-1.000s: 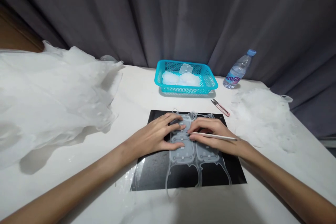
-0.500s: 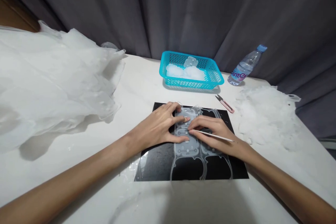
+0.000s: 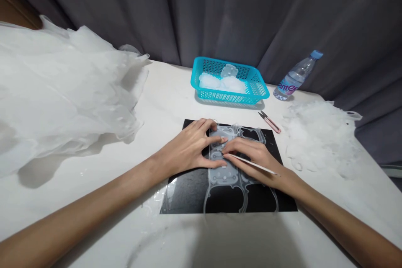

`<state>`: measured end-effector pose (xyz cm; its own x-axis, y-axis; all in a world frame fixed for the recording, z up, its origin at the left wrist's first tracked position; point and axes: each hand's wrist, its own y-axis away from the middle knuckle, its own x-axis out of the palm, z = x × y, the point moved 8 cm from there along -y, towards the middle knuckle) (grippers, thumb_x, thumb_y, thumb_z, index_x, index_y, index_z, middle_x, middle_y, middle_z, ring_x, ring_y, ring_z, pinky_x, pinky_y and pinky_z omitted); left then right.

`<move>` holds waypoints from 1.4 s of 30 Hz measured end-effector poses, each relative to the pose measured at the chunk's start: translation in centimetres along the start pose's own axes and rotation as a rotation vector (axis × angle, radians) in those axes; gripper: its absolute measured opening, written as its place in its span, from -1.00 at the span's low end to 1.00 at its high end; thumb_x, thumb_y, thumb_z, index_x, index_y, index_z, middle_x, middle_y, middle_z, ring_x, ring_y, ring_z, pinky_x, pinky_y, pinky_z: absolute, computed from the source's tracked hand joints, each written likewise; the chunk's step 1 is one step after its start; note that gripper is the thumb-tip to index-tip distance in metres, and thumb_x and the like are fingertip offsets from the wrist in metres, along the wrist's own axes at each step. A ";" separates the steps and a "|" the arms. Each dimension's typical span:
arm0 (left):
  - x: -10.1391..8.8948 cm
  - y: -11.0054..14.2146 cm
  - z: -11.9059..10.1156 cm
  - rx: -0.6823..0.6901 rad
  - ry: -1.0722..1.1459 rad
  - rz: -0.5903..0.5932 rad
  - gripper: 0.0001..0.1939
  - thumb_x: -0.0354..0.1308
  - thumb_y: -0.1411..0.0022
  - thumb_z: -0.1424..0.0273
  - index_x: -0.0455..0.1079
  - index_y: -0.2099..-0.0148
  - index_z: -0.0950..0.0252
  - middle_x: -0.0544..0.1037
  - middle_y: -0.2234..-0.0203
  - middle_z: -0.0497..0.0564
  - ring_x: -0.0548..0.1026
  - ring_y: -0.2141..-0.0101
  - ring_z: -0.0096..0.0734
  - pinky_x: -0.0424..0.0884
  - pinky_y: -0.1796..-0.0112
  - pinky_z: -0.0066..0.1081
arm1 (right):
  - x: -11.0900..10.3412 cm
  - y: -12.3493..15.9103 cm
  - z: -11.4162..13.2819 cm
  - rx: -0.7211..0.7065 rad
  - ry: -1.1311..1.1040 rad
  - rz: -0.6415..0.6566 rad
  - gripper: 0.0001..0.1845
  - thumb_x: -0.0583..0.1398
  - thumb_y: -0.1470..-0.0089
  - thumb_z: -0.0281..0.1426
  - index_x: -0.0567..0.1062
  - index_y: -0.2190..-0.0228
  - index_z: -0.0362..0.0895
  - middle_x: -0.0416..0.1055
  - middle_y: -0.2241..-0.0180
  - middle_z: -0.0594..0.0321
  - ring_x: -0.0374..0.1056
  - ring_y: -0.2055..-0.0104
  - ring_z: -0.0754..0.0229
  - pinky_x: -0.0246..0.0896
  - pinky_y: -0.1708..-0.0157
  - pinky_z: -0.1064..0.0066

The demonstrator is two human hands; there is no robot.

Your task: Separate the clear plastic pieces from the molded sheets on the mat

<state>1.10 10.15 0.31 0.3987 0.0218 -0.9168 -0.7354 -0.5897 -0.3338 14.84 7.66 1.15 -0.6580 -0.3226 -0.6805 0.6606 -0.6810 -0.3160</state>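
A translucent moulded sheet (image 3: 223, 176) with rounded panels and cut-out openings lies on a black mat (image 3: 188, 192). My left hand (image 3: 201, 144) rests on the sheet's left side, its thumb and fingers spread and pressing down. In my right hand (image 3: 251, 155) is a thin white stick (image 3: 253, 163), pinched between thumb and fingers. Its working end is hidden by the fingertips, which touch the sheet just right of my left fingers. Part of the sheet is covered by both hands.
A turquoise basket (image 3: 230, 100) behind the mat holds translucent pieces (image 3: 234, 84). Pink-handled thread snips (image 3: 270, 122) lie near a water bottle (image 3: 295, 79). Translucent scraps (image 3: 320, 138) are heaped at right; a large pile of translucent sheets (image 3: 69, 88) fills the left. Dark curtains (image 3: 232, 12) hang behind.
My right hand has shifted slightly left along the sheet, and the stick is tilted a bit more steeply. My left hand keeps its place. The whole view has shifted slightly.
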 end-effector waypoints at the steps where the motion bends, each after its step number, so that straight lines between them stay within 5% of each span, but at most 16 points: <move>1: 0.0 0.0 0.0 0.001 0.001 0.000 -0.43 0.21 -0.32 -0.11 0.51 -0.07 0.26 0.40 0.01 0.21 0.43 0.00 0.01 0.43 -0.08 0.03 | 0.0 0.0 0.1 -0.007 0.008 0.000 -0.89 0.17 -0.40 -0.45 0.50 0.09 -0.11 0.54 0.10 0.13 0.49 -0.05 0.13 0.39 -0.12 0.26; 12: 0.0 -0.1 0.1 -0.019 0.041 0.006 -0.45 0.26 -0.29 -0.08 0.53 -0.07 0.26 0.41 0.01 0.20 0.43 -0.02 0.03 0.41 -0.11 0.04 | 0.4 -0.1 0.8 -0.020 0.081 0.040 -0.85 0.10 -0.42 -0.48 0.47 0.08 -0.12 0.53 0.09 0.08 0.46 -0.02 0.09 0.38 -0.07 0.21; 26: 0.1 -0.1 0.4 -0.049 0.045 0.038 -0.39 0.23 -0.29 -0.13 0.51 -0.19 0.16 0.39 -0.05 0.19 0.41 -0.07 0.04 0.41 -0.11 0.06 | -2.1 -0.1 -0.4 0.114 -0.018 0.167 -0.85 0.14 -0.43 -0.40 0.54 0.14 -0.09 0.55 0.16 0.20 0.49 0.14 0.18 0.37 0.09 0.33; 42: -0.1 -0.3 0.4 -0.053 0.090 0.022 -0.46 0.27 -0.27 -0.09 0.53 -0.09 0.19 0.40 -0.02 0.17 0.43 -0.03 0.04 0.40 -0.12 0.08 | -1.1 -0.2 -0.6 0.010 -0.023 0.119 -0.87 0.17 -0.41 -0.43 0.52 0.08 -0.10 0.56 0.09 0.18 0.49 -0.01 0.15 0.38 -0.08 0.27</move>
<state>1.07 10.66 0.45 0.4321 -0.0631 -0.8996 -0.7155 -0.6312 -0.2994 15.66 8.58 1.61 -0.5832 -0.4170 -0.6971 0.7313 -0.6431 -0.2271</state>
